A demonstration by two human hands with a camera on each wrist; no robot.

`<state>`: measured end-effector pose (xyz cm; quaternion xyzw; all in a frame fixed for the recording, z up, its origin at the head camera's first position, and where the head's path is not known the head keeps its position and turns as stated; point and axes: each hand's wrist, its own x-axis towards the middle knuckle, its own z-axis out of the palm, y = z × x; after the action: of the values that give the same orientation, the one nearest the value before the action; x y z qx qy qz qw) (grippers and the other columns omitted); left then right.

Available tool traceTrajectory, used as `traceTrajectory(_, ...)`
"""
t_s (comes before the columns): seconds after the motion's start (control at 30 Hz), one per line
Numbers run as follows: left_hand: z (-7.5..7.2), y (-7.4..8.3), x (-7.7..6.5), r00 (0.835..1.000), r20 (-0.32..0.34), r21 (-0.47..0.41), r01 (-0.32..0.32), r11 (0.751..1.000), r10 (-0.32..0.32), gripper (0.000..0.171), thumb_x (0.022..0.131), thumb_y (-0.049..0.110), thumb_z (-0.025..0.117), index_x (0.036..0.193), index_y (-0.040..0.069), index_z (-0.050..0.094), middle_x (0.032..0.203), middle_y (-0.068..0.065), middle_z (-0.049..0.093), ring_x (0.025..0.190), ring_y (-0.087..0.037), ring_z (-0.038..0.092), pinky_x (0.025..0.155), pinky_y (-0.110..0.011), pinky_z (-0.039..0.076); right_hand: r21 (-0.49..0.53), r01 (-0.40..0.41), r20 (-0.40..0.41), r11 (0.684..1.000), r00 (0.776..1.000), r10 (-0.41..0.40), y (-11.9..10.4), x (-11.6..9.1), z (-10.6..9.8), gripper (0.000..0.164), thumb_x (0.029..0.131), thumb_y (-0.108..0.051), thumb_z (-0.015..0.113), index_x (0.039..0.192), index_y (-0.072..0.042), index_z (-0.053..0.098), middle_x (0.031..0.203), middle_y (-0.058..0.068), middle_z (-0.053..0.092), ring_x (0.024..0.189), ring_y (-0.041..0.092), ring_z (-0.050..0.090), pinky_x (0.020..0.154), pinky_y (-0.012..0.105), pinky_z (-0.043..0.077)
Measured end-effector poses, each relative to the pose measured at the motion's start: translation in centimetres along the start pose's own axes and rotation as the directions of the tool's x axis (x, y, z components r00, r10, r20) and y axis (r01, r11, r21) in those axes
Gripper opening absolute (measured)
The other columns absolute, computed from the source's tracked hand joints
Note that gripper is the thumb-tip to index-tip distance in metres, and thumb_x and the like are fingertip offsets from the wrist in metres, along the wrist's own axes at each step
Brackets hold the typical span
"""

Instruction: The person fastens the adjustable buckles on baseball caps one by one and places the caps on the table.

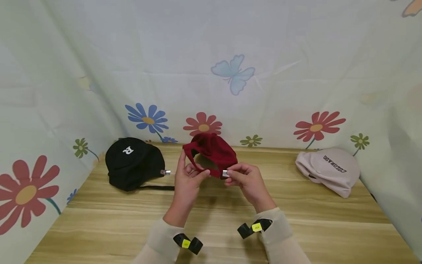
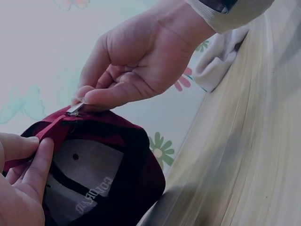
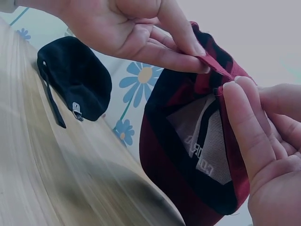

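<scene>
The left hand (image 1: 186, 184) pinches the strap (image 3: 216, 65) of the red cap (image 1: 221, 149), the right hand (image 1: 249, 183) its metal clasp (image 1: 225, 173), above the tabletop (image 1: 99, 223); it looks light, floppy; strap and clasp seem good holds

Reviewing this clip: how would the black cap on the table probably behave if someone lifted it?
The black cap would probably flop, since its cloth crown looks slack and folded. Its strap would likely dangle, as one end lies free of the metal buckle. It looks fairly light for its size, being mostly cloth.
</scene>
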<state>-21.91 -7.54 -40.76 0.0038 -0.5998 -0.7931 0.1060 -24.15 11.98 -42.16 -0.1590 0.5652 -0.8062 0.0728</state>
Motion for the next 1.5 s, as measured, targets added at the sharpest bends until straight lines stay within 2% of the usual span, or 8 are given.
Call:
traceTrajectory(0.23, 0.0, -0.1, -0.3, 1.000, -0.019, 0.025, -0.022, 0.999, 0.022, 0.096, 0.078, -0.005, 0.075, 0.147, 0.043, 0.028, 0.086, -0.003, 0.058, 0.080, -0.018, 0.065, 0.079, -0.028, 0.059, 0.014, -0.008, -0.014, 1.000, 1.000, 0.008, 0.1, -0.1, 0.6, 0.005, 0.088, -0.001, 0.067, 0.088, -0.006, 0.067, 0.077, 0.003, 0.069, 0.063, 0.012, 0.069, 0.065, 0.032, 0.060)
traceTrajectory(0.5, 0.2, -0.3, -0.3, 0.999, -0.017, -0.005, -0.040, 0.999, 0.040, 0.095, 0.078, -0.005, 0.075, 0.146, 0.043, 0.030, 0.089, -0.010, 0.058, 0.079, -0.017, 0.064, 0.079, -0.028, 0.059, 0.042, -0.005, -0.031, 0.999, 1.000, 0.006, 0.2, -0.3, 0.8, 0.006, 0.089, -0.001, 0.066, 0.088, -0.007, 0.067, 0.076, 0.003, 0.069, 0.062, 0.011, 0.069, 0.065, 0.030, 0.060)
traceTrajectory(0.67, 0.3, -0.3, -0.5, 0.999, -0.025, 0.008, -0.040, 0.999, 0.040, 0.094, 0.079, -0.005, 0.075, 0.148, 0.040, 0.029, 0.089, -0.008, 0.058, 0.080, -0.017, 0.064, 0.079, -0.028, 0.059, 0.053, -0.012, -0.037, 0.999, 0.999, 0.014, 0.3, -0.3, 0.9, 0.009, 0.090, -0.001, 0.064, 0.087, -0.008, 0.068, 0.076, 0.002, 0.069, 0.062, 0.011, 0.069, 0.065, 0.029, 0.060)
traceTrajectory(0.83, 0.4, -0.4, -0.6, 0.998, -0.043, 0.026, -0.044, 0.999, 0.045, 0.093, 0.079, -0.004, 0.075, 0.147, 0.041, 0.030, 0.090, -0.008, 0.057, 0.082, -0.019, 0.064, 0.079, -0.028, 0.059, 0.073, -0.008, -0.042, 0.997, 0.999, 0.011, 0.5, -0.4, 1.1, 0.013, 0.091, 0.002, 0.061, 0.086, -0.009, 0.067, 0.075, 0.001, 0.069, 0.062, 0.010, 0.069, 0.064, 0.029, 0.060)
traceTrajectory(1.13, 0.6, -0.6, -0.8, 0.995, -0.084, 0.010, -0.043, 0.999, 0.044, 0.093, 0.079, -0.006, 0.074, 0.146, 0.041, 0.030, 0.090, -0.008, 0.056, 0.081, -0.017, 0.063, 0.078, -0.027, 0.059, 0.089, 0.000, -0.049, 0.996, 0.999, 0.004, 0.5, -0.5, 1.3, 0.013, 0.091, 0.003, 0.061, 0.086, -0.008, 0.067, 0.077, 0.000, 0.069, 0.062, 0.010, 0.068, 0.065, 0.029, 0.060)
traceTrajectory(1.5, 0.8, -0.5, -0.9, 0.993, -0.102, 0.070, -0.060, 0.996, 0.067, 0.092, 0.080, -0.002, 0.075, 0.147, 0.041, 0.029, 0.090, -0.005, 0.057, 0.083, -0.018, 0.065, 0.080, -0.026, 0.058, 0.094, -0.002, -0.049, 0.996, 0.999, 0.006, 0.7, -0.5, 1.4, 0.013, 0.090, 0.002, 0.061, 0.085, -0.008, 0.067, 0.074, 0.001, 0.068, 0.062, 0.010, 0.068, 0.064, 0.029, 0.060)
